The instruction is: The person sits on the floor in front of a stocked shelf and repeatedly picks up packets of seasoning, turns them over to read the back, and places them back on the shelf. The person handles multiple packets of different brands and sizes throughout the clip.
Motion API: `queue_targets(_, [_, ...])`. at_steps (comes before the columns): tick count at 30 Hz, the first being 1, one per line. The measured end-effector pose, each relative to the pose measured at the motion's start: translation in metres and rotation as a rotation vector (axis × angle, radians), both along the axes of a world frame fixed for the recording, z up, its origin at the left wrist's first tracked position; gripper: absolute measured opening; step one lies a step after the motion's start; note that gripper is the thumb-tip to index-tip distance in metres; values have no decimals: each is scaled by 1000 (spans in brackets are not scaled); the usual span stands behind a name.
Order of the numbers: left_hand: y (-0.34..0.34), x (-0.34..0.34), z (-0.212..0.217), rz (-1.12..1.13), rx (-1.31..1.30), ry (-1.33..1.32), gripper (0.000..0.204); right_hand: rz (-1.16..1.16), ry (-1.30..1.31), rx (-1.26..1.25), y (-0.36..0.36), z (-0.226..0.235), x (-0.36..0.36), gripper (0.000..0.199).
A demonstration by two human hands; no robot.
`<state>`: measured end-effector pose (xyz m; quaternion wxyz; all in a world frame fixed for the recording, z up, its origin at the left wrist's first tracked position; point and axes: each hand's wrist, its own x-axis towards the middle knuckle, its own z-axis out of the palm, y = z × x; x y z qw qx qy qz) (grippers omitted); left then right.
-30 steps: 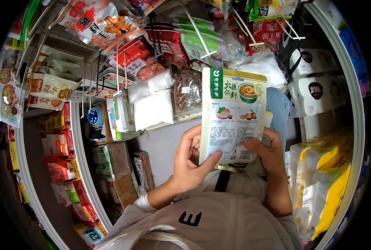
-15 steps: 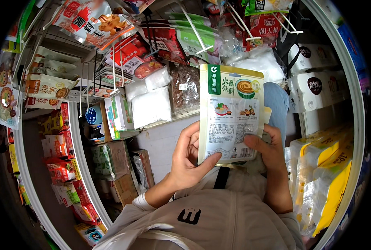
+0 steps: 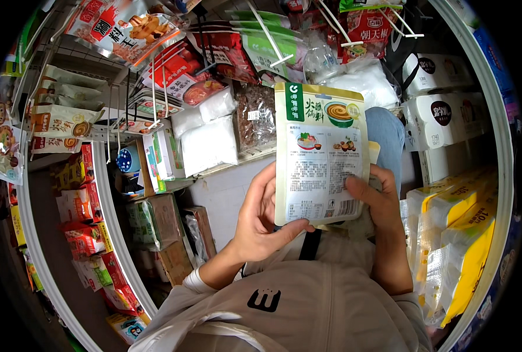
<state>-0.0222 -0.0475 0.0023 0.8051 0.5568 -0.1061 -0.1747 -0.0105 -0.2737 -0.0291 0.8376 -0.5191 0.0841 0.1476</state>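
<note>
Gold-edged pouch [image 3: 319,170] upright between both hands, just 2 o'clock of centre.
Green patch [image 3: 294,101] at its 11 o'clock, green bowl [image 3: 340,112] at 1. Left hand [image 3: 261,217] and right hand [image 3: 381,199] each grip it; since the earlier frame, the left thumb overlaps its bottom less.

The pouch [image 3: 320,161] near centre was evenly lit and sharp; glare streaked the yellow packs [image 3: 469,258] lower right, shadow darkened the lower left, and fisheye distortion bowed white shelf edges [image 3: 116,234].
</note>
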Motion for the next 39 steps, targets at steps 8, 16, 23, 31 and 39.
queue_targets(8, [2,1,-8,45,40,-13,86,-57,-89,19,2,1,-4,22])
queue_targets(16, [2,2,-14,61,25,-12,85,-130,-16,21,1,-4,-9,19])
queue_targets(23, [-1,1,-16,134,47,-5,88,-136,75,-33,2,3,-9,26])
queue_targets(31, [0,1,-19,118,36,-23,86,-76,6,-42,-1,0,-6,32])
queue_targets(39, [1,2,-21,103,48,-15,87,-80,-57,-16,2,6,-7,24])
